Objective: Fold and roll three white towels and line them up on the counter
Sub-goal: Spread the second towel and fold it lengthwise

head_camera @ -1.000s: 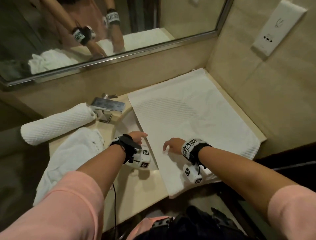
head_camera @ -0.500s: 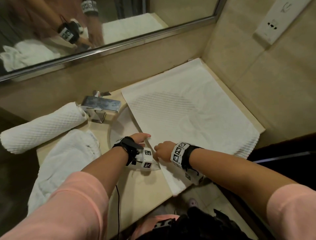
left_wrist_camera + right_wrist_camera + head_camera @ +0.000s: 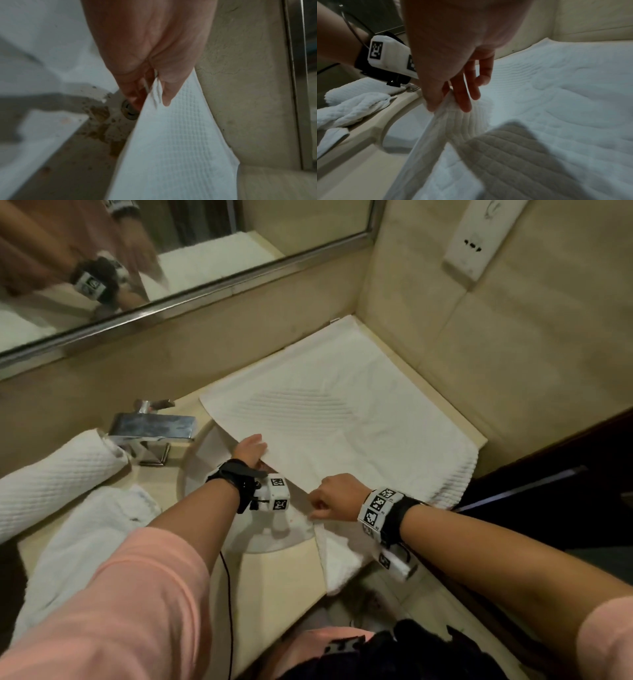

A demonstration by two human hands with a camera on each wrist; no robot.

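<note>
My left hand point(image 3: 249, 447) and right hand point(image 3: 337, 497) each pinch the near long edge of the flat white towel point(image 3: 346, 419), which stretches away toward the wall.

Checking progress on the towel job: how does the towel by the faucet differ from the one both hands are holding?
The rolled towel is a finished cylinder lying left of the faucet, untouched; the spread towel lies flat over the counter's right corner. The left hand and right hand each pinch the spread towel's near edge, lifting it. Both are white and textured.
</note>
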